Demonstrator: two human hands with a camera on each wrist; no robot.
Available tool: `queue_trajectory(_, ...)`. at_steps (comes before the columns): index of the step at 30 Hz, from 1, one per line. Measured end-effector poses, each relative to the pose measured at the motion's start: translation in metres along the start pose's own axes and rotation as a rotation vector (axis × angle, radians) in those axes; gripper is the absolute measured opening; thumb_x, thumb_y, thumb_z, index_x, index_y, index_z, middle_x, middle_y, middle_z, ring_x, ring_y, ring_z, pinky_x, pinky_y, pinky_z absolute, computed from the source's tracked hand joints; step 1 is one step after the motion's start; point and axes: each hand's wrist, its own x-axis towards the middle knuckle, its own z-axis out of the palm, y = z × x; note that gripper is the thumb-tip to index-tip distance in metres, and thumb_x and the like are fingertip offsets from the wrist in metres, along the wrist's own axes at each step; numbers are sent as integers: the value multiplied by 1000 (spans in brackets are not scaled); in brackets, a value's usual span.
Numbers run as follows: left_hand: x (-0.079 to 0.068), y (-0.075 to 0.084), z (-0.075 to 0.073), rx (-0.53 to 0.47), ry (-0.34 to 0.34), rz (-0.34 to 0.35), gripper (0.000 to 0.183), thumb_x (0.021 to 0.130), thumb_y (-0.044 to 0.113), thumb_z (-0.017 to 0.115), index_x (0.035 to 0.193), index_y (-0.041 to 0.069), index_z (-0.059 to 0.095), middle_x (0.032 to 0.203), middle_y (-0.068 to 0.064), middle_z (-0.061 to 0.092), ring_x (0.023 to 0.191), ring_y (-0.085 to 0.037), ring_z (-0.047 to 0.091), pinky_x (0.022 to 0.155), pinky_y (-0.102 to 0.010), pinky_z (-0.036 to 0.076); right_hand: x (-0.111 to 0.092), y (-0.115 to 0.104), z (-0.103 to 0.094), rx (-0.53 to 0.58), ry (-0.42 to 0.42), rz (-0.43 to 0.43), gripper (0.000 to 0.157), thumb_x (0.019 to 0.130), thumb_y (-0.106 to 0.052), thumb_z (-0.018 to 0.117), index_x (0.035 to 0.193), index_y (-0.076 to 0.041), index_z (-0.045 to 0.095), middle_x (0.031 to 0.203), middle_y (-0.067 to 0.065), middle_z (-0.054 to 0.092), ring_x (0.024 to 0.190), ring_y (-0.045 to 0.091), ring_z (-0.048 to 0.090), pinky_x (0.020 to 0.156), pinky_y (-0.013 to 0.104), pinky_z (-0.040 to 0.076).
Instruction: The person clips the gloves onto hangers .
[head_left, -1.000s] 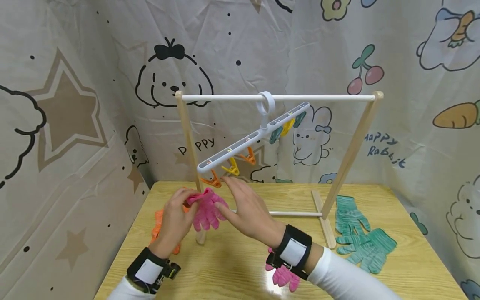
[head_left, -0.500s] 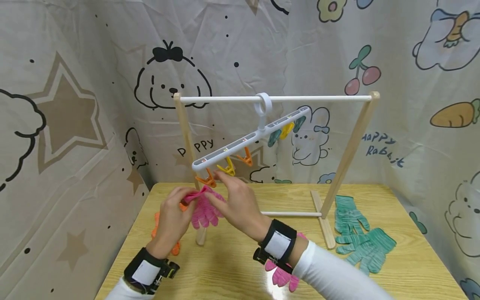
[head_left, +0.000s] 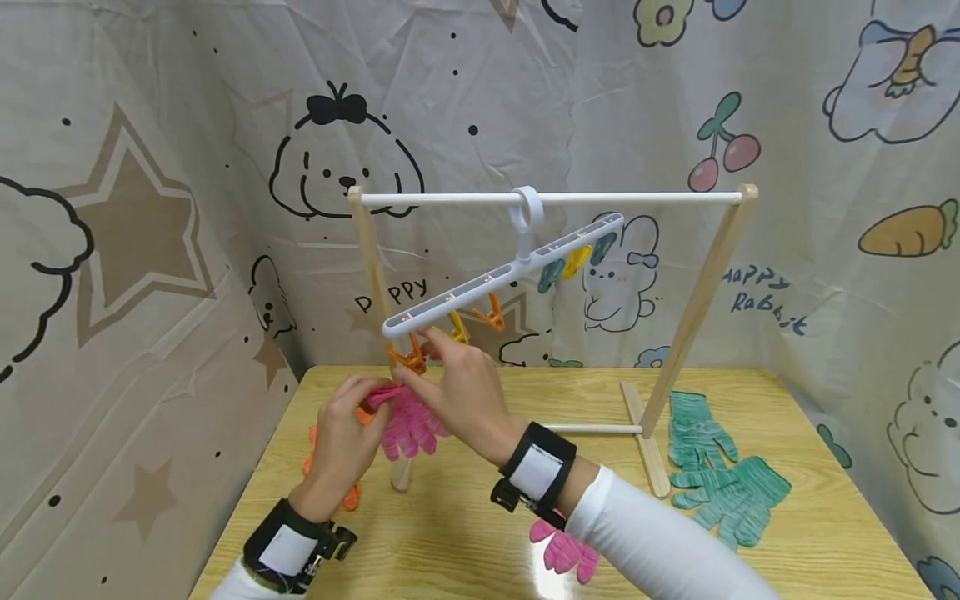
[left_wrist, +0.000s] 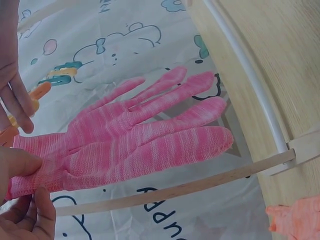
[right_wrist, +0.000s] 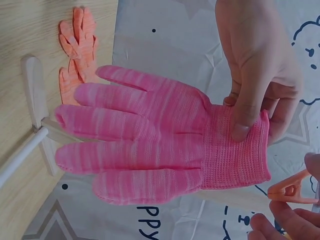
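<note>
My left hand (head_left: 345, 437) pinches the knit cuff of a pink glove (right_wrist: 145, 132), thumb on one side and fingers on the other. The glove's fingers dangle downward in the head view. Just above the cuff, my right hand (head_left: 474, 400) has its thumb and fingers around an orange clothespin (head_left: 408, 358). That clothespin (right_wrist: 282, 191) hangs under the near left end of a pale hanger bar (head_left: 450, 298). Its tip sits close to the cuff edge in the right wrist view. A yellow clothespin (head_left: 458, 327) is partly hidden behind the right fingers.
The hanger's ring loops over a white rod (head_left: 637, 197) on a wooden frame (head_left: 693, 321). Another orange clothespin (head_left: 491, 314) and teal and yellow ones hang along the bar. Orange gloves (right_wrist: 77, 55) lie at left, green gloves (head_left: 742, 498) at right, another pink glove (head_left: 564, 550) in front.
My right hand has moved left and slightly up from beside the glove, and its fingers now close on the end orange clothespin. The left hand has shifted slightly left, holding the glove.
</note>
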Motion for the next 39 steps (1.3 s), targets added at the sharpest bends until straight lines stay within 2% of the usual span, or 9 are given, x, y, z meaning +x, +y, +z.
queue_trajectory(6,-1,1,-1,-6,3,-3,20,79,-9,77,97,1,74,94,-10,71,79,-15,63,71,-13,48,5,-5,-1,-130,38,-3,42,83,-48,80,110,-18,69,76,-3,74,55,9,60,45,17,30)
queue_trajectory(12,-1,2,-2,-43,-9,3,21,79,-11,76,97,0,74,95,-10,72,78,-15,63,73,-4,43,7,-8,-2,-138,4,17,26,88,-41,77,96,-18,70,79,-3,76,68,12,71,45,17,32)
queue_trajectory(17,0,4,-3,-53,-31,-6,23,78,-12,76,97,1,74,96,-9,72,78,-14,63,71,-11,48,7,-8,-5,-114,-50,53,21,91,-38,75,94,-17,70,85,-1,79,75,15,75,47,20,35)
queue_trajectory(22,1,6,-3,-59,-70,-37,23,79,-11,75,98,3,75,95,-7,73,77,-13,62,67,-21,53,8,-7,-8,-88,-79,77,20,93,-39,72,92,-18,70,85,-1,79,72,17,73,48,20,34)
queue_trajectory(28,2,7,-5,-120,-136,-106,21,83,-7,74,101,4,75,98,-7,74,81,-13,63,70,-20,54,10,-8,-12,-22,-121,99,21,97,-38,67,98,-18,74,89,0,79,64,13,64,47,20,34)
queue_trajectory(31,4,8,-6,-145,-156,-146,20,84,-6,74,102,3,75,100,-9,75,83,-13,63,71,-20,54,12,-8,-13,19,-142,108,19,98,-35,65,98,-19,75,97,-2,80,69,12,67,48,20,36)
queue_trajectory(35,6,9,-6,-174,-181,-179,20,86,-4,73,104,2,74,102,-10,75,83,-12,62,72,-20,53,13,-8,-14,52,-155,115,17,99,-31,64,93,-19,74,96,-4,79,74,10,68,49,20,36)
queue_trajectory(39,7,9,-7,-201,-205,-200,19,87,-4,72,105,2,74,102,-12,75,82,-9,60,72,-20,52,14,-9,-16,76,-168,123,18,100,-29,63,101,-17,76,87,-5,77,60,7,55,46,21,32)
